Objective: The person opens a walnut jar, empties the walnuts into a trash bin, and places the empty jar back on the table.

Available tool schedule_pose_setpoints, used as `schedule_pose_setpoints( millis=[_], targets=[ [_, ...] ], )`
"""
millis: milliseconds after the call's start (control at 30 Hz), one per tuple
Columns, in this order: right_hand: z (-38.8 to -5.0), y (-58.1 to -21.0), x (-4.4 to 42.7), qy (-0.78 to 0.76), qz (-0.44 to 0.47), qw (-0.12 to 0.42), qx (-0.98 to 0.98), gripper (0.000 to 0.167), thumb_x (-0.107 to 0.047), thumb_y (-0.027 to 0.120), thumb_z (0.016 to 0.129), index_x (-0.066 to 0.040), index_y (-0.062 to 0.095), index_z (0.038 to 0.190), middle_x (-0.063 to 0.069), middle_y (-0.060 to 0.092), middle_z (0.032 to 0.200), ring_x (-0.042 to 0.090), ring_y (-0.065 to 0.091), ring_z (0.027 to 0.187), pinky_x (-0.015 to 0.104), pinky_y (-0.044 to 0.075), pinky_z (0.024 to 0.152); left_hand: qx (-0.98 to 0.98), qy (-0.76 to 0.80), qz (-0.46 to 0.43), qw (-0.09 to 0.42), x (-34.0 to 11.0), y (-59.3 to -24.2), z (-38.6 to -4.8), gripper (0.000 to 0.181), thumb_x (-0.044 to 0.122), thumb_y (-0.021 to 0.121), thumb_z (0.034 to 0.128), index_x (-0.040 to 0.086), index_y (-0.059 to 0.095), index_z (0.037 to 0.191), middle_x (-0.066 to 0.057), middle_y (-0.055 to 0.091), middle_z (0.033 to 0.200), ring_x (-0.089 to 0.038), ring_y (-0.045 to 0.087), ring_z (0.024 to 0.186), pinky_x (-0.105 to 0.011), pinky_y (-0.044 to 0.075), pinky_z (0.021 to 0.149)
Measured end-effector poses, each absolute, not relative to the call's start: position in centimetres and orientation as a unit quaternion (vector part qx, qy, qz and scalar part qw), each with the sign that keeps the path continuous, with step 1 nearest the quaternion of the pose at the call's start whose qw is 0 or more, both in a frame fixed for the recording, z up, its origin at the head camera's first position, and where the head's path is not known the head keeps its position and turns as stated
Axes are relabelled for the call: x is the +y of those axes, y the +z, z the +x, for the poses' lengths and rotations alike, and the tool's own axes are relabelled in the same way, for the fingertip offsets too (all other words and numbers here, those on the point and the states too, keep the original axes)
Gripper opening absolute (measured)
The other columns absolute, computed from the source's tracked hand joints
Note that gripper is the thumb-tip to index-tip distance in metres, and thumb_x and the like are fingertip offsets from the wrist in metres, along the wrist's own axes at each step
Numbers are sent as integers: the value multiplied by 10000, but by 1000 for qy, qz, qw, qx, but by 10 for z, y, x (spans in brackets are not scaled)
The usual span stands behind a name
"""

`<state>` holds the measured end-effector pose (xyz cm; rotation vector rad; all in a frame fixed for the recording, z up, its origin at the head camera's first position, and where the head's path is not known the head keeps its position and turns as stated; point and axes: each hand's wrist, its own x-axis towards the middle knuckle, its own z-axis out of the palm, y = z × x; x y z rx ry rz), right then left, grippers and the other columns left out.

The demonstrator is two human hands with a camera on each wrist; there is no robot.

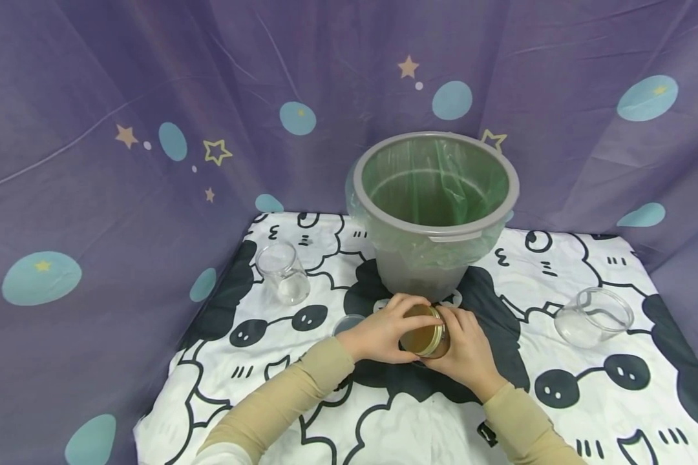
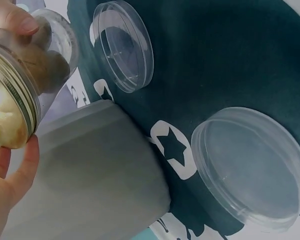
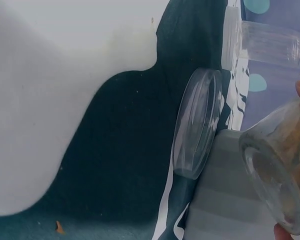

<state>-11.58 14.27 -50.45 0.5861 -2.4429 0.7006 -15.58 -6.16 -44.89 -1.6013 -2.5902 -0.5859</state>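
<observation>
Both hands hold a clear glass jar (image 2: 50, 75) with brown, lumpy contents, tilted on its side in front of the bin. Its gold screw lid (image 2: 7, 110) faces left. In the head view my left hand (image 1: 384, 332) grips round the lid end, thumb below and fingers above. My right hand (image 1: 465, 352) holds the jar's body from the other side. The jar's round glass base (image 3: 272, 187) shows in the right wrist view. What the contents are I cannot tell.
A grey bin (image 1: 424, 278) with a green liner stands just behind the hands. Two shallow clear round lids, one nearer (image 2: 252, 167) and one farther (image 2: 122, 45), lie on the patterned cloth. Clear containers stand at left (image 1: 282, 274) and right (image 1: 593, 320). A purple curtain (image 1: 337, 77) hangs behind.
</observation>
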Motion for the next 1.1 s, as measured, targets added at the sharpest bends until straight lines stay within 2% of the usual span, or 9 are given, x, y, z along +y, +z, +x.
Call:
schedule_pose_setpoints(
  millis=[433, 833, 967, 1100],
  targets=[
    [-115, -508, 142, 259, 218, 257, -905, 969, -328, 930, 403, -19, 532, 1232, 159, 558, 1097, 312, 533, 969, 465, 536, 764, -879, -211, -427, 3, -55, -452, -150, 699, 461, 771, 746, 247, 491, 1349, -41, 406, 1279, -175, 394, 1091, -260, 483, 875],
    [-117, -507, 137, 253, 197, 288, -902, 965, -392, 945, 390, -26, 568, 1199, 153, 565, 1072, 317, 544, 930, 466, 500, 802, -928, -294, -225, -32, -33, -446, -139, 559, 537, 625, 848, 215, 508, 1290, -89, 505, 1133, -218, 504, 963, -295, 517, 710],
    [-117, -506, 137, 256, 195, 280, -904, 968, -414, 940, 397, -32, 559, 1200, 155, 563, 1073, 318, 540, 941, 468, 501, 809, -930, -294, -216, -35, -35, -446, -138, 577, 536, 583, 877, 176, 470, 1314, -105, 507, 1169, -238, 524, 1012, -345, 531, 755],
    [-117, -506, 139, 263, 188, 262, -909, 965, -396, 938, 406, -34, 549, 1212, 155, 567, 1074, 314, 539, 948, 468, 514, 800, -914, -283, -288, -42, -44, -448, -140, 650, 486, 618, 875, 187, 390, 1404, -109, 407, 1337, -253, 457, 1184, -356, 515, 873]
  ],
)
